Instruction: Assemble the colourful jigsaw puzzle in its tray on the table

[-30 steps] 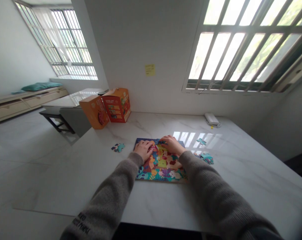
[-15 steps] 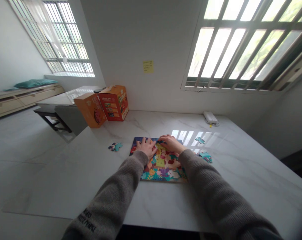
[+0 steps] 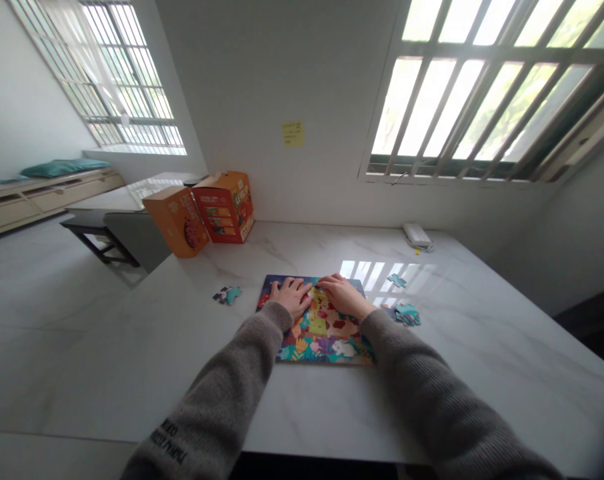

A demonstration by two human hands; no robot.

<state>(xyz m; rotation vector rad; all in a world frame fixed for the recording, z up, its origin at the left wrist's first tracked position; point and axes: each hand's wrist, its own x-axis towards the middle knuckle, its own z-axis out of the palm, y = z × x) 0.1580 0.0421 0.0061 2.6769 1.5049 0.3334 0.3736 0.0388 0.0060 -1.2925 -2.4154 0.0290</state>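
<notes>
A colourful jigsaw puzzle (image 3: 327, 327) with animals and plants lies flat on the white marbled table (image 3: 192, 373). My left hand (image 3: 291, 297) rests on its upper left part, fingers spread over the pictures. Across from it, my right hand (image 3: 343, 295) lies on the upper right part, fingers bent together and pointing left. The fingertips of the right hand press on the puzzle near the top middle; whether a piece is under them is hidden. Both hands and wrists cover some of the picture.
Loose puzzle pieces (image 3: 227, 295) lie left of the puzzle. To the right are a small pile of pieces (image 3: 407, 314) and a single teal piece (image 3: 397, 280). Two orange boxes (image 3: 179, 220) stand at the back left. A white device (image 3: 417, 236) with a cord sits near the wall.
The view has shifted slightly. My right hand's fingers have flattened a little over the puzzle's top middle; my left hand stays spread in nearly the same place.
</notes>
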